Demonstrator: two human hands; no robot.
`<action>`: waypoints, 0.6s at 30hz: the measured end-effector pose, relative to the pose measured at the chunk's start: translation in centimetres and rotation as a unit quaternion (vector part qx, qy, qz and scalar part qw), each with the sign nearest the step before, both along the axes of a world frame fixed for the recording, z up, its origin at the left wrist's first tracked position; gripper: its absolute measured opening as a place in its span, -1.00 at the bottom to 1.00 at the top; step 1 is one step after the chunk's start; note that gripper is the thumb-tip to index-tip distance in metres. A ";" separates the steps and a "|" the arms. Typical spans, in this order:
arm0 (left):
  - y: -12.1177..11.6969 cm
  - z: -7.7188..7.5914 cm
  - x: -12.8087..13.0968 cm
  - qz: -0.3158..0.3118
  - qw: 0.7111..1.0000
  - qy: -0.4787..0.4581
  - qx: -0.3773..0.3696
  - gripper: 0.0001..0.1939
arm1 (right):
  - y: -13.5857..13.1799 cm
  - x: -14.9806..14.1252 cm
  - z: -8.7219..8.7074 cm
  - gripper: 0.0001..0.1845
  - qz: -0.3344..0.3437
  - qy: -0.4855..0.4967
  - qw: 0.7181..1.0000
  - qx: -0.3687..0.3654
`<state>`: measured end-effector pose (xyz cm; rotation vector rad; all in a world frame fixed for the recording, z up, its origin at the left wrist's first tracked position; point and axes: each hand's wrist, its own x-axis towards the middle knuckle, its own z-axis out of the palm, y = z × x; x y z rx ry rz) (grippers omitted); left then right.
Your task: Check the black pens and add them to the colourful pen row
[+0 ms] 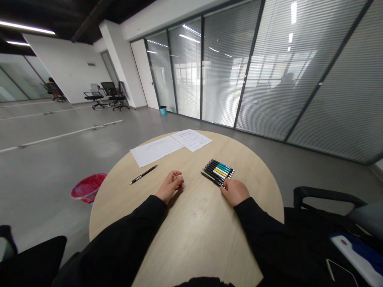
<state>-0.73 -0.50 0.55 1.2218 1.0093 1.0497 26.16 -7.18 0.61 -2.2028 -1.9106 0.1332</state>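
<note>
A row of pens (220, 169) lies side by side on the round table (191, 227), with black, blue, green, white and yellow barrels. My right hand (236, 191) is at the near end of that row, its fingers closed on the end of a black pen (210, 178). To the left, my left hand (171, 186) rests on the tabletop with its fingers curled in, and nothing shows in them. Another pen, black and silver (143, 174), lies alone on the left side, apart from both hands.
Two sheets of paper, one blank-looking (157, 150) and one printed (192, 139), lie at the far edge. A red basin (88, 188) is on the floor at left. A chair (326, 194) at right bears a phone (341, 273). Glass partitions (224, 79) stand beyond.
</note>
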 end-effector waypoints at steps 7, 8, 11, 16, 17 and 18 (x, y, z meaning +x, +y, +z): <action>0.0 0.1 0.0 -0.001 1.000 0.008 0.004 -0.62 | -0.1 -0.3 0.3 -0.82 -0.003 0.003 1.000 0.003; 0.0 0.2 0.0 0.000 1.000 0.011 0.004 -0.62 | -0.1 -0.3 0.3 -0.82 -0.004 0.003 1.000 0.003; -0.1 0.3 0.1 0.000 1.000 0.020 0.004 -0.63 | -0.1 -0.3 0.4 -0.82 -0.004 0.006 1.000 0.004; -0.3 0.5 0.1 -0.005 1.000 0.022 0.005 -0.65 | 0.1 -0.3 0.1 -0.84 -0.001 0.009 1.000 0.005; -0.3 0.5 0.1 -0.006 1.000 0.023 0.004 -0.65 | 0.1 -0.2 0.1 -0.85 0.000 0.010 1.000 0.007; -0.4 0.5 0.1 -0.006 1.000 0.024 0.003 -0.65 | 0.1 -0.2 0.1 -0.86 0.000 0.011 1.000 0.009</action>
